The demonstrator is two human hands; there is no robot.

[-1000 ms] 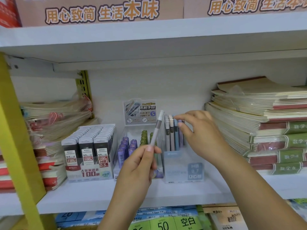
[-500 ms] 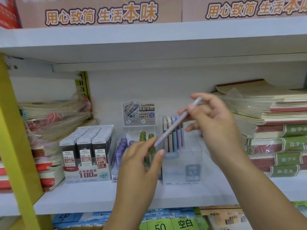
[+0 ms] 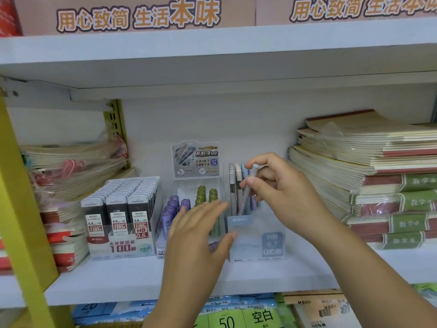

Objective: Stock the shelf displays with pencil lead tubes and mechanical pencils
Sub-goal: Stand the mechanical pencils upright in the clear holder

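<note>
The white shelf (image 3: 236,280) carries two stacks of notebooks, a big one on the right (image 3: 378,185) and a wrapped one on the left (image 3: 71,174), with three displays between them: a lead box (image 3: 118,221) on the left, a clear lead display (image 3: 189,204) in the middle, and the pencil box (image 3: 255,240) on the right. Half a second ago both hands shared one mechanical pencil (image 3: 245,197). Now the left hand (image 3: 196,235) has let go and hovers with fingers straight and empty in front of the middle display, its thumb near the pencil box; contact cannot be told. The right hand (image 3: 283,192) alone pinches the pencil near its cap, tilted, tip down among the standing pencils (image 3: 236,185). The handover looks finished and this pencil is probably about to be seated. At least four pencils stand in the box already. The lead box shows three columns of black tubes; the middle display holds purple tubes on the left and green on the right, partly hidden and uncountable.
</note>
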